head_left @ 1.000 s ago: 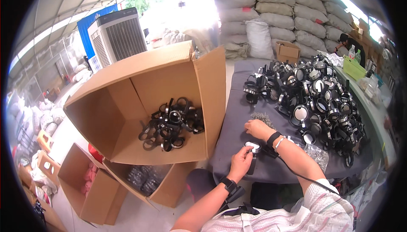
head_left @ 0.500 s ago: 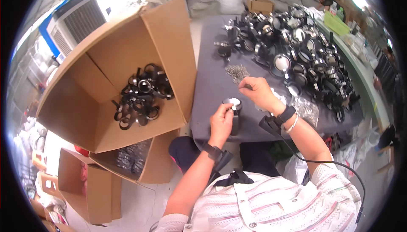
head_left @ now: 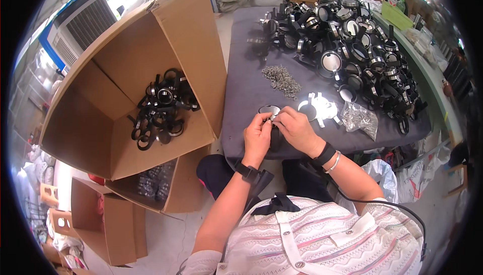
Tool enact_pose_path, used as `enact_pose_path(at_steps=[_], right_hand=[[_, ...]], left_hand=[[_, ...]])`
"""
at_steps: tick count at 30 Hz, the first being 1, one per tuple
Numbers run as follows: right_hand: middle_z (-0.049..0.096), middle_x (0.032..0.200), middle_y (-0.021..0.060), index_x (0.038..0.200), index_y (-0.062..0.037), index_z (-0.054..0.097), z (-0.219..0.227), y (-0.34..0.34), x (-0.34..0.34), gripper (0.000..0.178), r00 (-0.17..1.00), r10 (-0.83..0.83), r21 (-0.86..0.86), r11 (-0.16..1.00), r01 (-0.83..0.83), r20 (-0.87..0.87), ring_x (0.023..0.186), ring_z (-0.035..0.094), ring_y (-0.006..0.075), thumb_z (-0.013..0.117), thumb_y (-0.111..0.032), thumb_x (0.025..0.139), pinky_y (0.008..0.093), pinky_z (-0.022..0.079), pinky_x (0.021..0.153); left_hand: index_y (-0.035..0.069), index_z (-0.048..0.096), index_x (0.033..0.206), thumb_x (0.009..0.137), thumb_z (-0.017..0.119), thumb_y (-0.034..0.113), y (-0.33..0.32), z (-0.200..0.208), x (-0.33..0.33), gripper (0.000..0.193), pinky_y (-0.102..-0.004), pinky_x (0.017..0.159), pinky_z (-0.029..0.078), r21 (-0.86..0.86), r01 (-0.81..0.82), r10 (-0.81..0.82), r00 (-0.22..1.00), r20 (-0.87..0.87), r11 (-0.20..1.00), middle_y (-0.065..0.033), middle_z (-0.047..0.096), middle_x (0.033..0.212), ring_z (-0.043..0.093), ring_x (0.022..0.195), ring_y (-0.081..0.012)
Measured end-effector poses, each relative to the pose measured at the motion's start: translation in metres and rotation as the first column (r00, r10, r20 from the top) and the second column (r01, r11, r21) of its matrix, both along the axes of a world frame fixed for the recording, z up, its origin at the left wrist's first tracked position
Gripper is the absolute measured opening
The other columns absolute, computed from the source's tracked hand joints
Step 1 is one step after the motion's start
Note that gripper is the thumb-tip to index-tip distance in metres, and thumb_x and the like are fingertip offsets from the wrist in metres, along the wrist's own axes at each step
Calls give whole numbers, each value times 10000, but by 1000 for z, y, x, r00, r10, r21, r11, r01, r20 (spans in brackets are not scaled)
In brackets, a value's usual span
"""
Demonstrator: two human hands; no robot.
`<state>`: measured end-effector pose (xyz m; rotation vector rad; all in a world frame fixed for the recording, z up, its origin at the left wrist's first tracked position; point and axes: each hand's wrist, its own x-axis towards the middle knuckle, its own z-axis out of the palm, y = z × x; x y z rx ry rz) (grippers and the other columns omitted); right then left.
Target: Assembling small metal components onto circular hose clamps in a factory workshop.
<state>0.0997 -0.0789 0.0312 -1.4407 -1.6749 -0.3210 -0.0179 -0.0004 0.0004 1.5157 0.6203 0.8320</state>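
Gripping a black-handled ring (head_left: 270, 109) right of the carton (head_left: 193, 38), the left hand (head_left: 257, 138) is closed; the right hand (head_left: 298, 129) pinches there, contents hidden. It looks unfinished; a big heap (head_left: 360, 52) lies farther right, fewer rings (head_left: 162, 106) inside.

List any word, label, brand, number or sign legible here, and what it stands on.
No text is clear enough to quote.
White bag at lower right: red print, too small and creased to read.
Cooler: any marking is too small to read.
Large box: no print I can make out.
Round piece at the left hand: none I can make out.
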Motion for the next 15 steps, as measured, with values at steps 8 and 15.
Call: enact_pose_path(at_steps=[8,15], right_hand=[[571,813,119,825,-11,563,-6,-1,1,129,999,-21,-14,1000,21,-28,644,591,304,647,29,735,353,472,557],[569,761,133,786,-14,545,1,0,-5,83,964,-34,-67,998,16,-264,672,592,326,623,-31,765,383,476,580]], left_hand=[[36,614,1060,894,512,68,0,0,-1,197,-204,414,372,-61,25,-21,998,60,998,24,550,674,456,497,-29],[33,606,1083,866,556,35,0,-1,0,223,-179,401,373,-9,23,-23,999,37,1000,22,543,698,459,505,-25]])
